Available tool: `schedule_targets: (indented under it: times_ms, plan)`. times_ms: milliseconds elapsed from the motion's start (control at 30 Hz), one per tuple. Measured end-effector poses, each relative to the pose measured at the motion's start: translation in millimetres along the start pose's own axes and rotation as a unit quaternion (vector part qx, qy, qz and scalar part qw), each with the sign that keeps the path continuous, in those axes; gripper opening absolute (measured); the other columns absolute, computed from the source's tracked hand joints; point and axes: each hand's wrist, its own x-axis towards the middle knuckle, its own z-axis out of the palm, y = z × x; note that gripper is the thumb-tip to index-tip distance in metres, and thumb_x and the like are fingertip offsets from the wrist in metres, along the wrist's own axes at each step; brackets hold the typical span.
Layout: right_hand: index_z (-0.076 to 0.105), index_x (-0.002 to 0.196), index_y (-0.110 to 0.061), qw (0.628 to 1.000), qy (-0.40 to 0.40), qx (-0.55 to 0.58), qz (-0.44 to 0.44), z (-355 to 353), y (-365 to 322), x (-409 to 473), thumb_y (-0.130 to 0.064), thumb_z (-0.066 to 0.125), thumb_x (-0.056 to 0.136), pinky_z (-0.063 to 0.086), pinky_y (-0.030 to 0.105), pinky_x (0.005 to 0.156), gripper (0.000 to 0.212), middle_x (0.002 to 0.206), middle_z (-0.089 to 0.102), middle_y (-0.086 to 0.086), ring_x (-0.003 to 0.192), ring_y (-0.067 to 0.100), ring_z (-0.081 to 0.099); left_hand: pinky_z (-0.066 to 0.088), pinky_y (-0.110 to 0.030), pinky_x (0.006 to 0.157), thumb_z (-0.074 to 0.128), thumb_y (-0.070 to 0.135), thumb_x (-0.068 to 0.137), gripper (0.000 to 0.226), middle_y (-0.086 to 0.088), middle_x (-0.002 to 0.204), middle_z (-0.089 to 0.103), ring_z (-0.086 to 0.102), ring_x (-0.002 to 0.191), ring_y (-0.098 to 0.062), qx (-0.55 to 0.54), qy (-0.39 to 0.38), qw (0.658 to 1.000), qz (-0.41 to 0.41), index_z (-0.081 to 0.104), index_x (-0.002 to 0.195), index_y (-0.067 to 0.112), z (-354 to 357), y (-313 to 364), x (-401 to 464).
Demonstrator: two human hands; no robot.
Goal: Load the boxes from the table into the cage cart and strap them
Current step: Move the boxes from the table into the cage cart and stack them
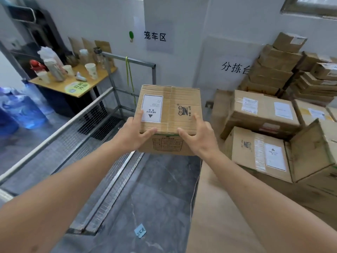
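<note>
A brown cardboard box (168, 108) with a white "HEAVY" label on its top is held up in front of me by both hands. My left hand (134, 133) grips its near left corner, thumb across the front edge. My right hand (196, 135) grips the near right corner in the same way. The box hangs above the far end of the cage cart (102, 136), a metal frame with wire mesh sides and a grey floor. A green strap (129, 77) hangs from the cart's far top rail.
Several cardboard boxes (262, 110) are stacked on the wooden table at the right, with more piled against the wall. A small yellow table (76, 84) with paper cups stands at the back left. Blue water bottles (20, 106) sit on the floor at the left.
</note>
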Motion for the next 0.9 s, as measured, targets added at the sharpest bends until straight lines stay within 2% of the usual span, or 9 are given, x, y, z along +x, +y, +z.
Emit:
schedule_targets:
  times_ms: [100,267,467,533,600,667,800,900]
  plan:
    - [0.023,0.162,-0.032,1.0,-0.006,0.004,0.013,33.2,-24.9,11.0,-0.072,0.062,0.087,0.051,0.038,0.093,0.093,0.137,0.048,0.006,0.115,0.021,0.056,0.044,-0.042,0.105,0.061,0.066,0.092,0.097,-0.012,0.147,0.044,0.049,0.129,-0.028,-0.013,-0.008,1.0,0.002,0.01,0.165,0.026,-17.8,-37.6,14.7]
    - [0.024,0.161,-0.031,0.999,-0.022,0.007,0.027,80.5,-57.1,31.3,-0.067,0.065,0.088,0.05,0.039,0.094,0.091,0.138,0.048,0.008,0.116,0.022,0.055,0.049,-0.044,0.102,0.063,0.067,0.089,0.096,-0.01,0.139,0.048,0.052,0.118,-0.024,-0.022,-0.025,0.999,-0.006,0.014,0.163,0.028,-39.1,-91.7,40.5]
    - [0.023,0.16,-0.035,0.998,-0.052,-0.005,0.028,127.6,-76.0,80.0,-0.072,0.063,0.086,0.053,0.041,0.092,0.092,0.133,0.049,0.004,0.113,0.023,0.056,0.049,-0.039,0.096,0.064,0.066,0.09,0.093,-0.002,0.129,0.043,0.052,0.11,-0.021,-0.039,-0.026,0.998,-0.033,0.016,0.161,0.03,-51.2,-137.6,77.0]
    - [0.023,0.159,-0.036,0.998,-0.063,-0.009,0.024,142.4,-78.6,102.3,-0.073,0.063,0.085,0.054,0.042,0.092,0.092,0.132,0.049,0.003,0.113,0.023,0.057,0.054,-0.043,0.094,0.064,0.074,0.085,0.091,0.0,0.129,0.048,0.057,0.11,-0.02,-0.053,-0.03,0.997,-0.044,0.023,0.156,0.034,-53.6,-152.8,93.8]
    - [0.024,0.16,-0.034,0.997,-0.077,-0.008,0.02,156.9,-79.3,128.0,-0.073,0.064,0.084,0.054,0.042,0.093,0.094,0.132,0.049,0.003,0.114,0.022,0.056,0.061,-0.048,0.084,0.06,0.087,0.075,0.093,0.0,0.128,0.054,0.063,0.107,-0.021,-0.062,-0.031,0.996,-0.053,0.029,0.148,0.039,-55.8,-168.3,114.2]
    - [0.024,0.16,-0.033,0.996,-0.089,-0.004,0.017,170.8,-77.9,155.0,-0.074,0.065,0.083,0.054,0.043,0.096,0.096,0.133,0.049,0.003,0.115,0.022,0.056,0.062,-0.048,0.083,0.057,0.091,0.073,0.094,0.001,0.128,0.056,0.064,0.106,-0.019,-0.062,-0.036,0.995,-0.063,0.029,0.147,0.041,-56.8,-180.1,136.2]
    - [0.024,0.161,-0.03,0.993,-0.116,-0.002,0.005,192.9,-76.8,214.7,-0.071,0.068,0.084,0.053,0.045,0.101,0.098,0.135,0.049,0.005,0.118,0.022,0.055,0.059,-0.047,0.089,0.064,0.073,0.086,0.079,-0.003,0.125,0.053,0.061,0.105,-0.018,-0.056,-0.02,0.994,-0.088,0.029,0.147,0.038,-54.8,-190.4,181.4]
    - [0.025,0.161,-0.03,0.991,-0.136,-0.007,-0.005,207.8,-75.8,257.6,-0.071,0.068,0.083,0.053,0.044,0.1,0.098,0.134,0.05,0.004,0.117,0.021,0.056,0.06,-0.047,0.088,0.063,0.075,0.084,0.08,-0.002,0.128,0.054,0.062,0.107,-0.02,-0.07,-0.021,0.991,-0.11,0.028,0.147,0.04,-52.4,-201.0,214.4]
